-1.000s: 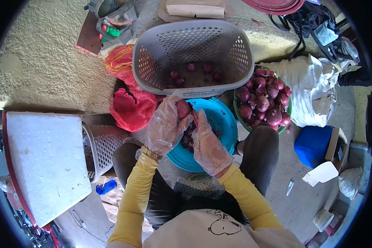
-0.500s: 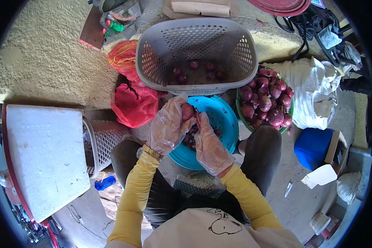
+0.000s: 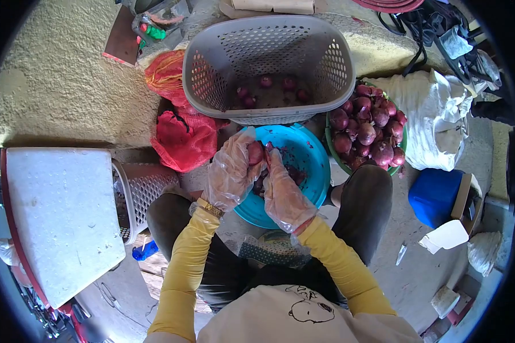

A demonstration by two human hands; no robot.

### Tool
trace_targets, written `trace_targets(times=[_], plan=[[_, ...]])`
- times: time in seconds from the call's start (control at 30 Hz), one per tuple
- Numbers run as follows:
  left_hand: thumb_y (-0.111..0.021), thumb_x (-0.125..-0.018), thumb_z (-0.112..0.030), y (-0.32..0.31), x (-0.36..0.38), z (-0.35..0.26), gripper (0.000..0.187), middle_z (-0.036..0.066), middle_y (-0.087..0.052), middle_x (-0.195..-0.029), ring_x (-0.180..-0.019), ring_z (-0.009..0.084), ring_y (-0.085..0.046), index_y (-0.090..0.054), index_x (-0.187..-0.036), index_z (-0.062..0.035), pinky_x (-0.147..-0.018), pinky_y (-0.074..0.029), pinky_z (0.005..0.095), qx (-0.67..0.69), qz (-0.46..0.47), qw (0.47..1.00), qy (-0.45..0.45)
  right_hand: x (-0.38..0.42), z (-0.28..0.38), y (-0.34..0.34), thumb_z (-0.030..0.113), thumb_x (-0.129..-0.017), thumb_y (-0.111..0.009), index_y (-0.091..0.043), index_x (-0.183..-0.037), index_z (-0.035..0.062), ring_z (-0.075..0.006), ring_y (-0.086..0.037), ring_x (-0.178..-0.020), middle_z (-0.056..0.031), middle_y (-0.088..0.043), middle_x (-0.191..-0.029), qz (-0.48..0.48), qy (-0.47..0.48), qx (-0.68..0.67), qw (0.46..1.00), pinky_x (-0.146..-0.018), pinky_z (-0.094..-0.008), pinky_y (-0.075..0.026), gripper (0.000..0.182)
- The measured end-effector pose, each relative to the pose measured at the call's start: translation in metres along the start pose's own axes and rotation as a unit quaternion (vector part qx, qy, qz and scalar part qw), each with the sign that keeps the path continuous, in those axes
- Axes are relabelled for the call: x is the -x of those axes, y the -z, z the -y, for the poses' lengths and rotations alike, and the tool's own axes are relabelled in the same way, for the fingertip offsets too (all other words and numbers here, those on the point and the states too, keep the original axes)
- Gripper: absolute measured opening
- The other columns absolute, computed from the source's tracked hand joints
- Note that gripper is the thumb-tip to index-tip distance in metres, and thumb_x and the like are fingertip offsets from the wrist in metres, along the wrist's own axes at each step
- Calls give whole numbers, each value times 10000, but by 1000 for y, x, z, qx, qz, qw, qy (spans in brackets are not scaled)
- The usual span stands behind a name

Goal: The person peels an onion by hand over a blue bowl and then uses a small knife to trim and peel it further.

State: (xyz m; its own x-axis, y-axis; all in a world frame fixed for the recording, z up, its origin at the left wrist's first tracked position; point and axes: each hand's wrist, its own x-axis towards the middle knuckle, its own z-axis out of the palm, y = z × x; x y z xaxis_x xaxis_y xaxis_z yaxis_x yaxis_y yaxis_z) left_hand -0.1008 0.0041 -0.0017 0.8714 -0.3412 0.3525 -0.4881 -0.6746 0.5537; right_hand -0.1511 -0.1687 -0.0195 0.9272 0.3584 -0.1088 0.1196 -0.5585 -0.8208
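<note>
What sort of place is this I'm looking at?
Probably a makeshift workspace for handling produce, home or shop unclear: a green basket heaped with red onions, a blue basin holding purplish scraps, and a grey perforated crate.

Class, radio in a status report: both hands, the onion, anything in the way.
Left hand holding red onion over blue basin. Right hand close beside red onion, contact unclear. Nothing visibly in the way.
</note>
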Motion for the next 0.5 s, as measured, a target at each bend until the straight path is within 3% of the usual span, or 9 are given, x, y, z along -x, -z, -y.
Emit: trace_targets(times=[0.03, 0.1, 0.13, 0.2, 0.3, 0.4, 0.5], plan=[[-772, -844, -173, -1, -1, -2, 645, 247, -604, -1265, -1153, 458, -604, -470, -1389, -6, -968, -518, 496, -3, 9, 1000, 8, 0, -2, -3, -26, -964, -507, -194, -1603, -75, -249, -619, -1039, -147, -600, -1156, 0, 1, -1, 1000, -1034, -335, -464, 714], [-767, -850, -177, -2, -1, 0, 628, 251, -603, -1264, -1154, 464, -601, -474, -1377, -1, -970, -516, 497, -9, 18, 1000, 19, -2, -2, -7, -20, -971, -482, -193, -1601, -76, -260, -645, -1111, -186, -624, -1236, -181, 150, 127, 964, -1043, -352, -467, 696], [-785, -839, -148, -6, 0, 2, 622, 242, -604, -1264, -1150, 459, -609, -479, -1364, -15, -962, -519, 489, -10, 18, 1000, 23, 0, 0, -3, -20, -971, -482, -193, -1601, -76, -260, -645, -1111, -186, -624, -1236, -180, 149, 127, 964, -1043, -352, -467, 696], [-803, -828, -119, -10, 1, 1, 619, 233, -606, -1263, -1146, 455, -616, -484, -1350, -28, -955, -523, 481, -6, 20, 999, 26, 5, 3, 8, -1, -966, -496, -198, -1598, -76, -269, -635, -1196, -225, -605, -1336, 17, -26, -30, 999, -1049, -368, -468, 703], [-807, -825, -132, -8, 1, -3, 623, 231, -605, -1243, -1128, 454, -618, -484, -1348, -27, -934, -526, 480, -1, 32, 999, 27, -1, -17, -10, 26, -961, -518, -199, -1592, -82, -306, -662, -1132, -245, -625, -1257, 33, -94, -27, 995, -1024, -381, -485, 715], [-791, -856, -173, -5, 1, -5, 613, 236, -603, -1250, -1131, 447, -621, -478, -1362, -26, -942, -523, 460, -6, 62, 997, 54, 5, -28, -22, 53, -953, -535, -197, -1587, -85, -377, -677, -1076, -290, -646, -1151, 14, -56, -37, 998, -971, -428, -511, 732], [-763, -917, -217, -5, 7, 3, 581, 178, -615, -1233, -1085, 368, -643, -472, -1378, -16, -933, -524, 423, 78, 32, 988, 128, 8, -22, -1, 111, -988, -540, -224, -1566, -95, -416, -677, -1039, -309, -652, -1111, 38, -133, -53, 989, -940, -468, -521, 690]])
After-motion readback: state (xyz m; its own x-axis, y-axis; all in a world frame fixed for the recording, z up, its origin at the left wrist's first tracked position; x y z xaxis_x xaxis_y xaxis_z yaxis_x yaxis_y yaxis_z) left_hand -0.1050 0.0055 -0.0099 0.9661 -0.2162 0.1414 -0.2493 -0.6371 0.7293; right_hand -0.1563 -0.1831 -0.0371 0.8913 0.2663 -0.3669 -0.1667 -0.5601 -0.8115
